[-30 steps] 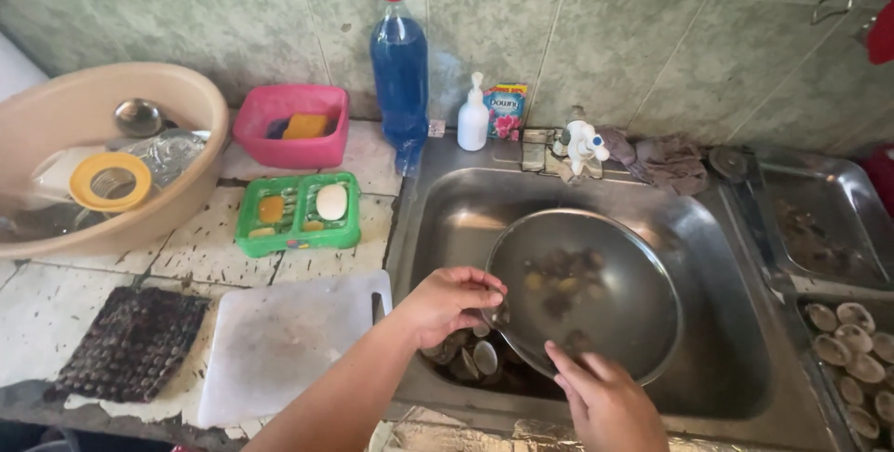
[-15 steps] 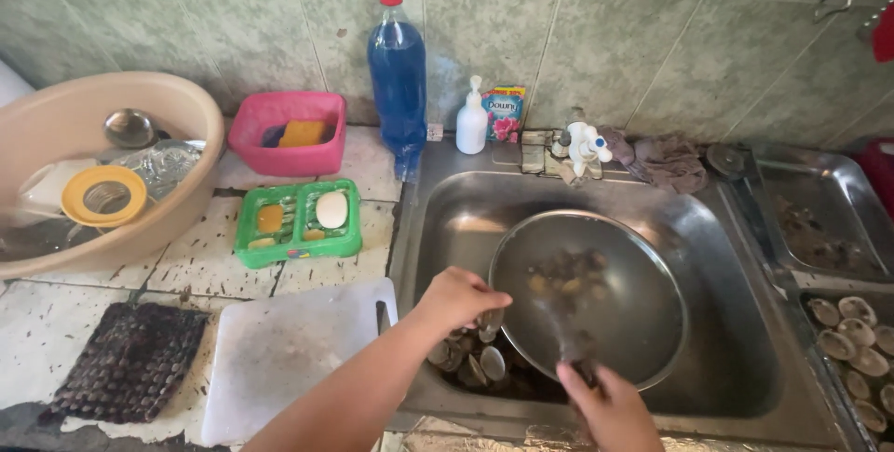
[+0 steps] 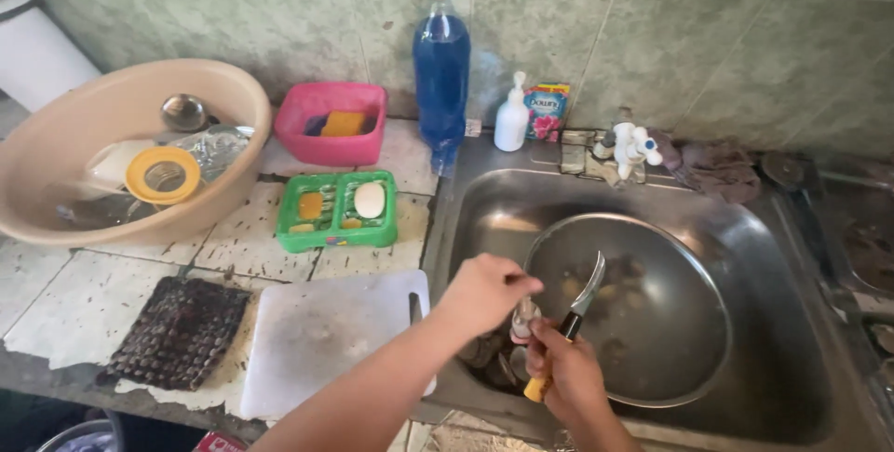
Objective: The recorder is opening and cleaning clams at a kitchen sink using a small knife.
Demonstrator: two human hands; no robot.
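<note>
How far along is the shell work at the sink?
Done: cannot tell which pieces are finished; some sit in the large metal pan, more in the sink under the hands.
In hand: right hand grips a yellow-handled knife, blade up; left hand pinches a small piece beside it.
Left: the dark pieces below the hands, count unclear.

blue-pink sachet (image 3: 547,112) against tiled wall, beside white pump bottle (image 3: 511,118)

1 camera only, worn on my head, looking steeply down and forward over the stainless steel sink (image 3: 773,256) and the tiled counter (image 3: 65,294) toward the green tiled wall (image 3: 279,5). Close range: my forearms enter from the bottom edge. No 2nd view shares the scene.
</note>
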